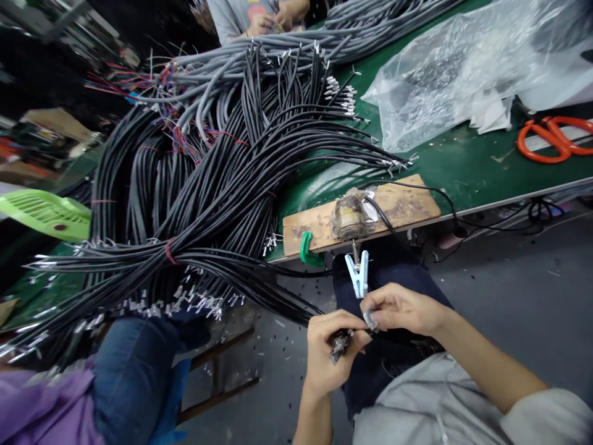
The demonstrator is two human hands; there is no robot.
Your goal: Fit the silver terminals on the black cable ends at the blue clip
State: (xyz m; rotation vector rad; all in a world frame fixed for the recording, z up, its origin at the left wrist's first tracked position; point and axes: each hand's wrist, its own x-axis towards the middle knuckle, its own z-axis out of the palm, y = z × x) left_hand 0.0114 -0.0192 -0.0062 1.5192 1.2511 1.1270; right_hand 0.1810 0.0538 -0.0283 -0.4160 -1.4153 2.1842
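Note:
My left hand is wrapped round the end of a bundle of black cables, whose cut ends poke out of the fist. Close beside it, my right hand pinches a small greyish-white piece at the fingertips; its kind is too small to make out. Just above the fingers, a light blue clothespin sits on the shaft of a small motor. That motor is fixed to a wooden board at the table edge, with a green clamp on the board's left part.
Piles of black cables and grey cables cover the green table. A clear plastic bag and orange-handled scissors lie right. A light green fan is left. People sit across and at left.

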